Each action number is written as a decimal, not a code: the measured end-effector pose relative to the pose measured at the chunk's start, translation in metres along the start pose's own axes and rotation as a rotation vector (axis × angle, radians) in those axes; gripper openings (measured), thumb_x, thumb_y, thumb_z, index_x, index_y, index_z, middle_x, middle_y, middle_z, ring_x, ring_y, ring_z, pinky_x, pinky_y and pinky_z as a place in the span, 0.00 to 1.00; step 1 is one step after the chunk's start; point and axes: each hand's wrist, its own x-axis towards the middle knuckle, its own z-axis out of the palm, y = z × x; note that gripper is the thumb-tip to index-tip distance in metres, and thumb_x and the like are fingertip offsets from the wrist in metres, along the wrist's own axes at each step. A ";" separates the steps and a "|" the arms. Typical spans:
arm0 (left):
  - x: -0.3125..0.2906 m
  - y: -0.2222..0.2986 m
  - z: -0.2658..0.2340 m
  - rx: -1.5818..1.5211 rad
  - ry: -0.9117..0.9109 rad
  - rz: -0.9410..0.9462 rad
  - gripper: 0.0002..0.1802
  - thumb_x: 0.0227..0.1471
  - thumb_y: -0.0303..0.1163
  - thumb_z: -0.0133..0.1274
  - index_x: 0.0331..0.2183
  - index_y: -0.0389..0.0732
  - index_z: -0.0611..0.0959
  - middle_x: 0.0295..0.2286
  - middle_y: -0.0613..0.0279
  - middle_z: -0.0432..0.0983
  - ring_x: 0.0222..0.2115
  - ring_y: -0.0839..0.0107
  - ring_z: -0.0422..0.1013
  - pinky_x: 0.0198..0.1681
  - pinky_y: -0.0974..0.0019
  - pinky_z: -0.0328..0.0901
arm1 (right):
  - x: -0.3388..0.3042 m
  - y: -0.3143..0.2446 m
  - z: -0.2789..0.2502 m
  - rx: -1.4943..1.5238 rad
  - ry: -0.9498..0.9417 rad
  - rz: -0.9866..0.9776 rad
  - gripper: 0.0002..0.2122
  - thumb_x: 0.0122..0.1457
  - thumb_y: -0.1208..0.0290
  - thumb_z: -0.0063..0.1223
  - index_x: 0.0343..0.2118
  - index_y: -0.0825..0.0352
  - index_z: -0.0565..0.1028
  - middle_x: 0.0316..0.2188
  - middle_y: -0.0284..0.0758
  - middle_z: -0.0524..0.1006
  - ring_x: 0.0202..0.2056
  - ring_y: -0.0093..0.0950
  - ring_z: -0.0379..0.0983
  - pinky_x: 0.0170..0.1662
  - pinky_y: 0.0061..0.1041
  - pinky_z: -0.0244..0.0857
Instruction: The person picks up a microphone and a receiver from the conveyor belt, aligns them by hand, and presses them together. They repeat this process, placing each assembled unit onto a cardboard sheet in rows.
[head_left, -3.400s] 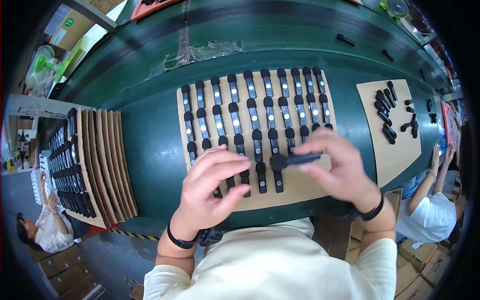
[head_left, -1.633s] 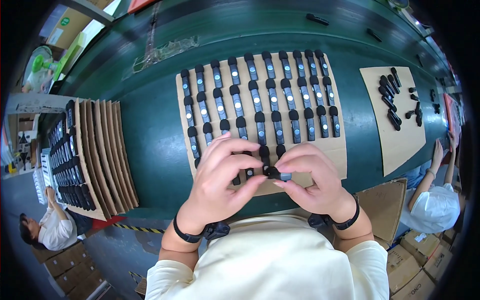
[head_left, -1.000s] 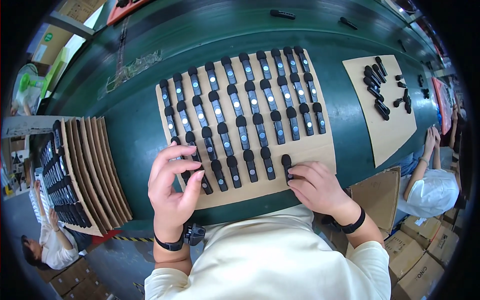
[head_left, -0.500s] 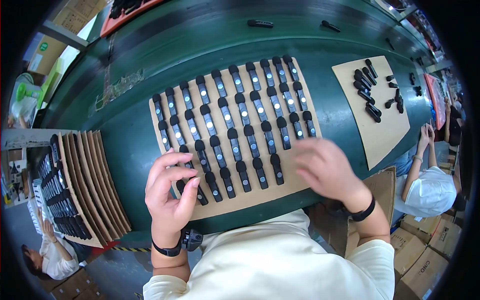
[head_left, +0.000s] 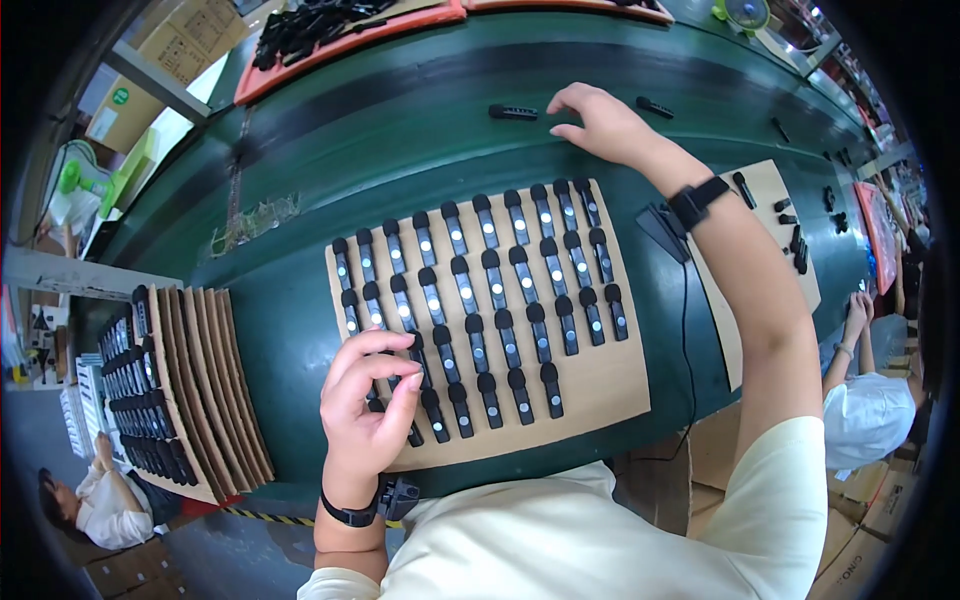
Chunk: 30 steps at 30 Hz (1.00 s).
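Rows of small black foam-topped microphones (head_left: 497, 288), each with a pale round spot, lie on a brown cardboard sheet (head_left: 600, 390). Over the sheet's left front part is my left hand (head_left: 362, 405), its fingers curved and thumb apart, with nothing visible between them; it hides some of the microphones. My right hand (head_left: 603, 125) reaches far across the green bench, open, fingertips just right of a loose black microphone (head_left: 513, 112) and apart from it. Another loose microphone (head_left: 655, 107) lies to the right of that hand.
Upright cardboard sheets (head_left: 215, 380) stand at left beside a filled sheet of microphones (head_left: 150, 400). Orange trays (head_left: 350, 45) line the far edge. Under my right forearm is a second cardboard sheet (head_left: 735, 320) with loose microphones. A black cable (head_left: 690, 350) hangs from my right wrist. Other people sit at both sides.
My right hand has moved from the cardboard's right edge to the far side of the bench, near the loose microphone. The view has shifted; my left hand keeps its pose over the sheet.
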 end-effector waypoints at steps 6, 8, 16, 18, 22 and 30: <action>0.005 0.005 0.000 0.019 0.014 -0.002 0.07 0.43 0.18 0.59 0.29 0.36 0.81 0.37 0.54 0.78 0.40 0.58 0.74 0.50 0.59 0.65 | 0.042 0.000 0.023 -0.125 -0.057 0.064 0.12 0.55 0.65 0.59 0.39 0.66 0.76 0.40 0.40 0.75 0.44 0.38 0.71 0.49 0.35 0.66; 0.005 0.004 -0.002 0.032 0.016 0.005 0.07 0.43 0.18 0.59 0.29 0.36 0.81 0.37 0.54 0.78 0.40 0.59 0.73 0.50 0.59 0.65 | 0.044 -0.008 0.021 -0.139 -0.146 0.099 0.12 0.55 0.64 0.58 0.38 0.66 0.76 0.39 0.40 0.75 0.44 0.40 0.71 0.49 0.35 0.65; 0.020 0.024 0.010 0.149 0.159 0.004 0.11 0.41 0.19 0.62 0.32 0.35 0.82 0.38 0.53 0.78 0.40 0.58 0.74 0.49 0.58 0.66 | 0.001 -0.115 -0.023 0.497 -0.509 -0.237 0.08 0.56 0.67 0.57 0.33 0.67 0.77 0.32 0.38 0.75 0.39 0.35 0.72 0.46 0.31 0.66; 0.025 0.032 0.016 0.168 0.196 -0.025 0.13 0.40 0.20 0.63 0.33 0.35 0.82 0.37 0.53 0.78 0.39 0.58 0.74 0.48 0.57 0.67 | -0.026 -0.142 -0.026 0.636 -0.635 -0.377 0.08 0.56 0.67 0.58 0.32 0.67 0.77 0.31 0.37 0.75 0.38 0.34 0.72 0.45 0.31 0.67; 0.012 0.005 0.004 0.099 -0.151 0.117 0.15 0.39 0.20 0.64 0.34 0.35 0.81 0.35 0.52 0.78 0.38 0.57 0.75 0.46 0.57 0.68 | -0.053 -0.155 -0.035 0.744 -0.780 -0.365 0.10 0.56 0.66 0.59 0.34 0.67 0.77 0.33 0.38 0.76 0.39 0.35 0.72 0.45 0.32 0.67; 0.000 0.012 -0.003 0.057 0.019 -0.022 0.13 0.41 0.18 0.61 0.34 0.34 0.81 0.33 0.53 0.79 0.34 0.60 0.75 0.41 0.63 0.69 | -0.013 0.036 -0.011 -0.157 0.192 0.038 0.13 0.54 0.67 0.59 0.41 0.67 0.77 0.40 0.43 0.76 0.48 0.44 0.70 0.54 0.36 0.63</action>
